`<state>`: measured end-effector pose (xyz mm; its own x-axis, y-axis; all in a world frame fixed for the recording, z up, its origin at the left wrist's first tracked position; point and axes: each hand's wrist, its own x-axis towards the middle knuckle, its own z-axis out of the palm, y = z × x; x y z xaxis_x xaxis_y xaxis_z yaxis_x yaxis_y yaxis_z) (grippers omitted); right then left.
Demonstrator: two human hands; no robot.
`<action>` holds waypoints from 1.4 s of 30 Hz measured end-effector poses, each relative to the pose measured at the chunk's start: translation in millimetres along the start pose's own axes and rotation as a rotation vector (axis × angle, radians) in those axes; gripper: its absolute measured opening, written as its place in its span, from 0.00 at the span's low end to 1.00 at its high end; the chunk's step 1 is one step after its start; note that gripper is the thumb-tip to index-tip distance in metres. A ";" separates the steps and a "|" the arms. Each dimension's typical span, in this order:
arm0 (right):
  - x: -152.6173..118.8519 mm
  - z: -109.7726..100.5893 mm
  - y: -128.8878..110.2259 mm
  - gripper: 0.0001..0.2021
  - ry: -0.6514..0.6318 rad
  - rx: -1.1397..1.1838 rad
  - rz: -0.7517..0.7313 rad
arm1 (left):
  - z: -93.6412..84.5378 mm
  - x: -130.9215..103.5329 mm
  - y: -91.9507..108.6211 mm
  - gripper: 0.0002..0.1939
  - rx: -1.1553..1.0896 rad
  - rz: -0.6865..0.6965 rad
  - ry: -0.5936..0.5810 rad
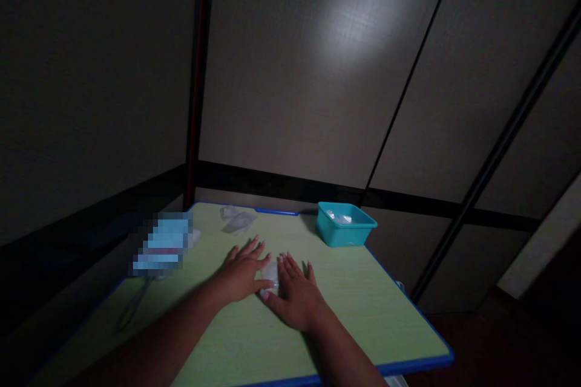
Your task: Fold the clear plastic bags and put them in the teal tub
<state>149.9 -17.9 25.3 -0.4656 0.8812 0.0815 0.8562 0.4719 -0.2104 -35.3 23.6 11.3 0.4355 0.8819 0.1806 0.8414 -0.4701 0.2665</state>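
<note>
Left hand (245, 275) is being held palm down with its fingers spread wide; right hand (297, 296) is being held palm down too, its fingers stretched out and its thumb set apart; between them a small clear packet (269, 270) is being laid flat on the green table (354, 314), its sides being overlapped by the left thumb and the right fingers; how firmly it is being pressed cannot be told. Beyond the left hand, crumpled clear plastic (238, 220) is being borne by the tabletop; at the far right edge, clear wrapped pieces (340, 217) are being held in a teal basket (347, 236); at the left, a blue object (166, 242) is being obscured by pixelation.
</note>
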 end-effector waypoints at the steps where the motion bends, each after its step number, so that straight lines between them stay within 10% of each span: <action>1: 0.1 0.3 -0.3 0.40 0.002 -0.005 0.001 | 0.2 0.0 -0.1 0.32 -0.001 -0.007 -0.002; 8: -2.5 0.7 -2.7 0.37 0.022 -0.010 -0.009 | 0.6 -1.1 -1.0 0.30 -0.005 0.008 0.012; 15: 3.5 -7.2 6.8 0.28 0.174 0.070 0.082 | -10.6 9.1 -4.8 0.23 -0.086 -0.088 0.369; 21: 34.5 -18.3 -3.8 0.28 0.030 0.029 -0.030 | -13.1 11.0 -3.6 0.24 -0.154 -0.029 0.499; 42: 58.4 0.8 -23.0 0.26 -0.078 -0.034 -0.081 | -10.9 6.4 -3.4 0.27 -0.185 -0.067 0.390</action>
<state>102.8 22.7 34.1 -0.5487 0.8358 0.0202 0.8214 0.5435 -0.1731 -38.9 30.5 21.9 0.1985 0.8476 0.4921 0.7768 -0.4422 0.4483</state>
